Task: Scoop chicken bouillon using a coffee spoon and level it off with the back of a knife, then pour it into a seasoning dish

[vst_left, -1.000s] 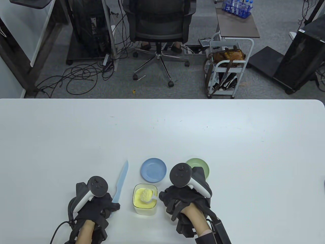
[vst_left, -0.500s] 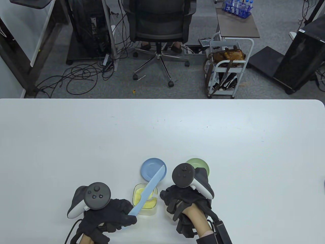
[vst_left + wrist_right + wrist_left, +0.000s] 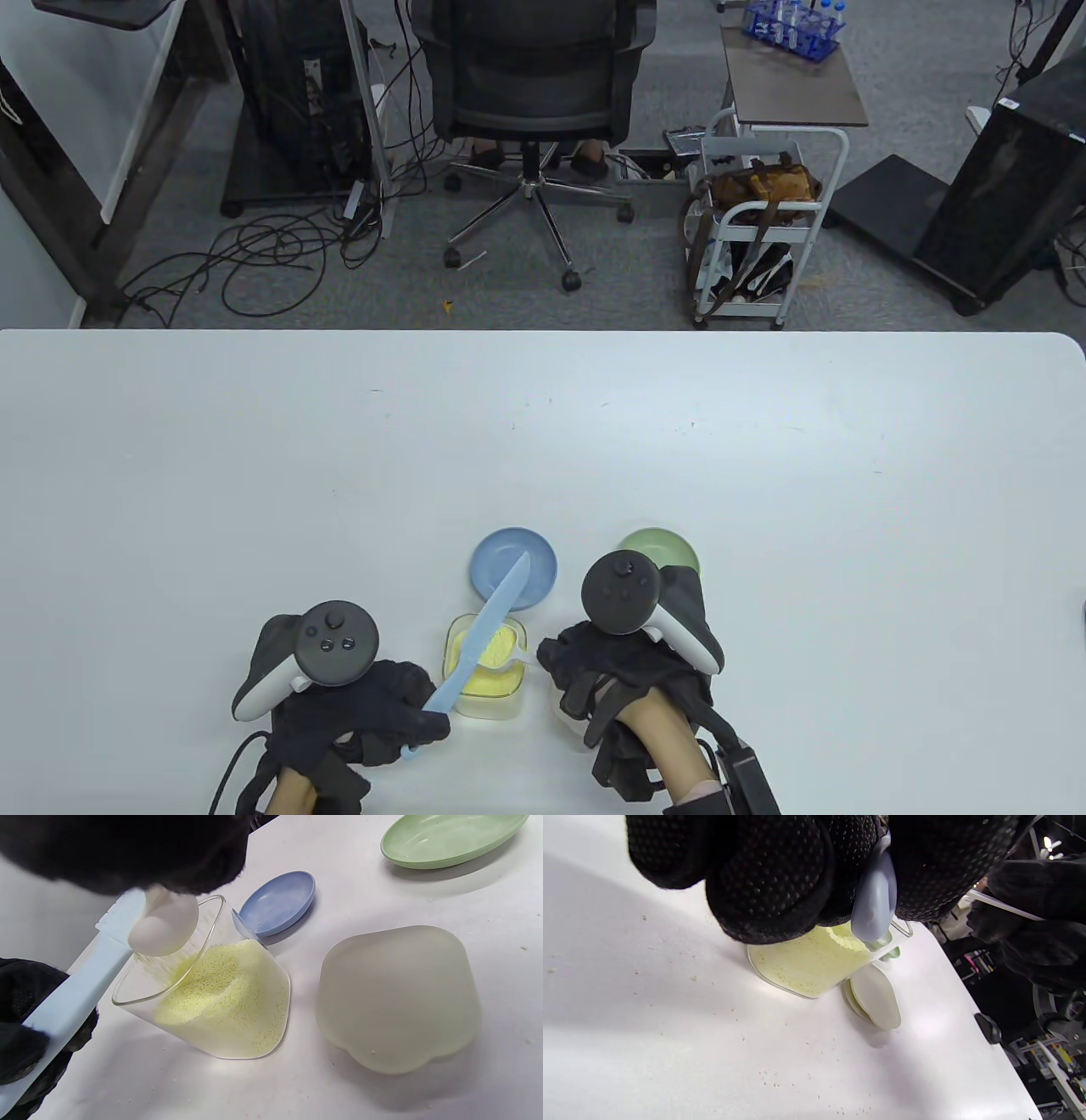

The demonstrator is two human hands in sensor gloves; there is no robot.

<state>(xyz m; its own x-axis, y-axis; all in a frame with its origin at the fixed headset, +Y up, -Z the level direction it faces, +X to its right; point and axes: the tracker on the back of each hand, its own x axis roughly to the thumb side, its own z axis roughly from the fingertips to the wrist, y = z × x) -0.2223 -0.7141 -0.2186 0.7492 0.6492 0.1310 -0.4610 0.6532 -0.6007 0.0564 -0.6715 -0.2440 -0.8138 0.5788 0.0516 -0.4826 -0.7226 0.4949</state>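
Nearest the table's front edge, the left hand (image 3: 356,709) curls its fingers round the handle of the pale blue knife (image 3: 485,632), a closed grip. From that grip the knife's long axis runs up and to the right, its blade crossing over the clear container of yellow chicken bouillon (image 3: 485,667) and its tip pointing at the blue dish (image 3: 514,569) beyond. Just right of that grip, the right hand (image 3: 628,679) pinches the thin white handle of the coffee spoon (image 3: 164,925), also a closed grip; the spoon's long axis runs leftward from the fingers, its bowl sitting above the container's mouth, right against the knife blade. In the right wrist view the container is seen tilted, the granules banked to one side. Below the right grip a frosted lid (image 3: 398,997) lies flat on the table (image 3: 764,475). Farther out, beyond the right grip, sits the green seasoning dish (image 3: 670,548), beside the blue one and apart from it.
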